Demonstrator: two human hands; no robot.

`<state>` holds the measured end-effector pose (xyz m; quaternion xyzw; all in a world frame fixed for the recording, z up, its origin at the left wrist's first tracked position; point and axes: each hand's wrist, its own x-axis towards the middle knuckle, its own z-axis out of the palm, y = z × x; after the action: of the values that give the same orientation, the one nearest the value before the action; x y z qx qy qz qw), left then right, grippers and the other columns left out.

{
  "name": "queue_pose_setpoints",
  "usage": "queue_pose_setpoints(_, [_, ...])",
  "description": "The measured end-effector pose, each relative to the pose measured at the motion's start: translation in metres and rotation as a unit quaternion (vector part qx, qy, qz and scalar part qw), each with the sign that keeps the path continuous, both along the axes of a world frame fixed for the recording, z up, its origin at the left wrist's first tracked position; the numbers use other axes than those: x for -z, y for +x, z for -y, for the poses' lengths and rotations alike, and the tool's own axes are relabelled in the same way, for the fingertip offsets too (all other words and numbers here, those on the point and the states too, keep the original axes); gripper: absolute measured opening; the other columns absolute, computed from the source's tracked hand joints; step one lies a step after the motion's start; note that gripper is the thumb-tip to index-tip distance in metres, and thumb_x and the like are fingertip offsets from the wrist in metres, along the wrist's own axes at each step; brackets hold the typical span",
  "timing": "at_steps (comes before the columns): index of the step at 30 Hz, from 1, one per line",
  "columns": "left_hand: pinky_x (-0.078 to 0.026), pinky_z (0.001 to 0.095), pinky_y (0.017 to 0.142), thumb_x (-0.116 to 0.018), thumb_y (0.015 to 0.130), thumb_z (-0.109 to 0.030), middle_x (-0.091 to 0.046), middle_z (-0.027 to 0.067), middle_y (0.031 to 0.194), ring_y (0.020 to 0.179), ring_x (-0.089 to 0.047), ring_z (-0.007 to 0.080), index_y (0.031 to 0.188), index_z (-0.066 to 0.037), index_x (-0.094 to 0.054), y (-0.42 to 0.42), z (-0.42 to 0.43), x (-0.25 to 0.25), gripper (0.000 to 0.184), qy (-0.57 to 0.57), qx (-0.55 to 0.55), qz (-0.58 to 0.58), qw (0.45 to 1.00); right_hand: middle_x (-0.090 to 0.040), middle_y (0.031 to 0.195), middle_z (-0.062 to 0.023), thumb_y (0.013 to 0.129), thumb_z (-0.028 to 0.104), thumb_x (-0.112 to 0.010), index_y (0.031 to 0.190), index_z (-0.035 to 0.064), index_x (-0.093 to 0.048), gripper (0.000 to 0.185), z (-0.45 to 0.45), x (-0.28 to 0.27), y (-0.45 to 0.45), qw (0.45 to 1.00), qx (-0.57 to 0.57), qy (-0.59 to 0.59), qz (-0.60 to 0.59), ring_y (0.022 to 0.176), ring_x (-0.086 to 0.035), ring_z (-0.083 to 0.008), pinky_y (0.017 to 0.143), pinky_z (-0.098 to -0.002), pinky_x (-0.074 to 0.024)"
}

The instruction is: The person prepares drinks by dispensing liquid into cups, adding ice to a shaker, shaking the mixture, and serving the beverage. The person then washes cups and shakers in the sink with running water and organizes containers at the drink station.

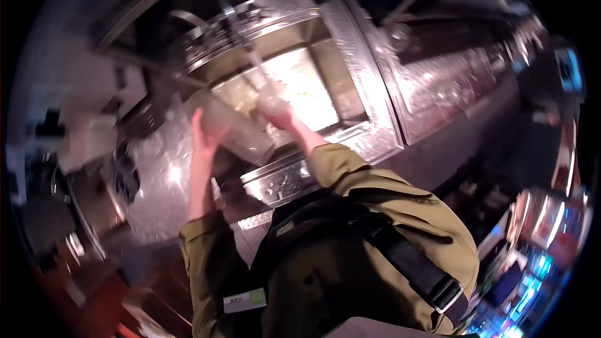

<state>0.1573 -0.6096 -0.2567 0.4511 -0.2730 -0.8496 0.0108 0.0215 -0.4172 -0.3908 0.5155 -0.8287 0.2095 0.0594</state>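
A long translucent container (241,138) lies tilted over the left front side of a metal sink (350,81). My left hand (206,131) is at its left part, with the fingers blurred against it. Close to the tap's stream my right hand (278,116) is over the sink, at a pale, see-through object (270,95) too blurred to name. The tap (226,7) points down into the sink from its back edge, and water appears to run from it. A bright, pale surface (307,87) shows inside the basin.
Wet metal counter (159,181) extends to the left of the sink, with a dark crumpled cloth (124,176) at its far side. On the right is a ribbed metal drainboard (438,87). A perforated metal strip (275,186) runs along the sink's front.
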Motion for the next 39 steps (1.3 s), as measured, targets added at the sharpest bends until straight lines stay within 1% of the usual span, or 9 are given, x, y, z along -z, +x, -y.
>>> queue_pose_setpoints(9, [-0.036,0.0386,0.091,-0.075,0.064,-0.014,-0.033,0.0174,0.124,0.11,-0.038,0.0248,0.131,-0.008,-0.014,-0.065,-0.04,-0.048,0.091,-0.598,0.083,-0.011,0.797,-0.051,0.102,-0.0157,0.07,0.03,-0.065,0.103,-0.0002,-0.05,0.047,-0.064,-0.116,-0.031,0.898,0.314,-0.225,0.21,0.086,-0.052,-0.033,0.077,-0.0434,-0.0415])
queue_pose_setpoints(17, [-0.026,0.0386,0.1,-0.079,0.056,-0.014,-0.025,0.0211,0.131,0.118,-0.031,0.03,0.135,-0.004,-0.009,-0.118,-0.126,-0.038,0.106,-0.664,0.278,-0.168,0.674,-0.051,0.094,-0.0198,0.065,0.024,-0.071,0.096,-0.0038,-0.048,0.048,-0.214,-0.196,-0.147,0.772,0.57,-0.279,0.038,0.089,-0.05,-0.0341,0.077,-0.0402,-0.0416])
queue_pose_setpoints(20, [-0.027,0.039,0.1,-0.079,0.057,-0.015,-0.024,0.0212,0.131,0.119,-0.03,0.0302,0.135,-0.003,-0.008,-0.127,-0.113,-0.005,0.106,-0.536,0.122,-0.094,0.83,-0.05,0.097,-0.0217,0.064,0.031,-0.073,0.095,-0.0088,-0.046,0.057,-0.23,-0.188,-0.164,0.77,0.595,-0.208,0.101,0.094,-0.049,-0.0349,0.081,-0.0414,-0.0412])
queue_pose_setpoints(22, [-0.029,0.0386,0.099,-0.078,0.059,-0.014,-0.027,0.0208,0.129,0.117,-0.032,0.0292,0.135,-0.004,-0.008,-0.121,-0.112,-0.004,0.104,-0.653,0.193,-0.104,0.725,-0.052,0.095,-0.02,0.062,0.028,-0.074,0.099,-0.0058,-0.048,0.057,-0.236,-0.196,-0.152,0.776,0.587,-0.218,-0.069,0.089,-0.052,-0.0341,0.079,-0.041,-0.0424])
queue_pose_setpoints(26, [-0.029,0.0397,0.1,-0.079,0.057,-0.013,-0.028,0.0215,0.129,0.116,-0.035,0.0295,0.135,-0.004,-0.008,-0.118,-0.119,-0.009,0.105,-0.522,0.074,0.028,0.849,-0.054,0.091,-0.0121,0.069,0.014,-0.068,0.097,-0.0021,-0.051,0.037,-0.329,-0.272,-0.116,0.788,0.49,-0.37,-0.059,0.077,-0.055,-0.0203,0.065,-0.0284,-0.0471])
queue_pose_setpoints(29, [-0.032,0.0388,0.098,-0.078,0.059,-0.01,-0.03,0.0194,0.129,0.113,-0.038,0.0275,0.134,-0.005,-0.012,-0.115,-0.148,-0.019,0.1,-0.764,0.241,-0.051,0.596,-0.055,0.093,-0.0148,0.074,0.018,-0.063,0.103,0.0014,-0.052,0.035,-0.449,-0.279,-0.209,0.764,0.567,-0.302,-0.05,0.079,-0.056,-0.0236,0.067,-0.0313,-0.0462])
queue_pose_setpoints(32, [-0.032,0.0386,0.097,-0.078,0.057,-0.009,-0.03,0.0184,0.129,0.113,-0.038,0.0281,0.134,-0.005,-0.013,-0.115,-0.13,0.016,0.101,-0.578,0.032,0.022,0.815,-0.05,0.11,-0.0234,0.071,0.036,-0.065,0.121,0.0062,-0.045,0.061,-0.521,-0.172,-0.319,0.851,0.513,-0.112,-0.002,0.1,-0.051,-0.0356,0.086,-0.04,-0.041])
queue_pose_setpoints(34, [-0.032,0.0393,0.095,-0.077,0.057,-0.009,-0.029,0.0173,0.127,0.112,-0.037,0.0273,0.134,-0.004,-0.016,-0.109,-0.147,0.005,0.098,-0.699,0.161,-0.043,0.695,-0.046,0.118,-0.024,0.066,0.036,-0.068,0.124,0.0111,-0.043,0.068,-0.514,-0.173,-0.331,0.87,0.466,0.019,0.16,0.107,-0.047,-0.0366,0.091,-0.042,-0.0379])
queue_pose_setpoints(39, [-0.034,0.0365,0.093,-0.081,0.055,-0.013,-0.03,0.0173,0.126,0.112,-0.037,0.0256,0.132,-0.002,-0.014,-0.115,-0.144,0.007,0.103,-0.648,0.053,-0.006,0.759,-0.061,0.094,-0.017,0.079,0.033,-0.056,0.105,0.006,-0.057,0.037,-0.536,-0.24,-0.306,0.799,0.6,-0.019,0.021,0.083,-0.058,-0.0314,0.072,-0.037,-0.0462])
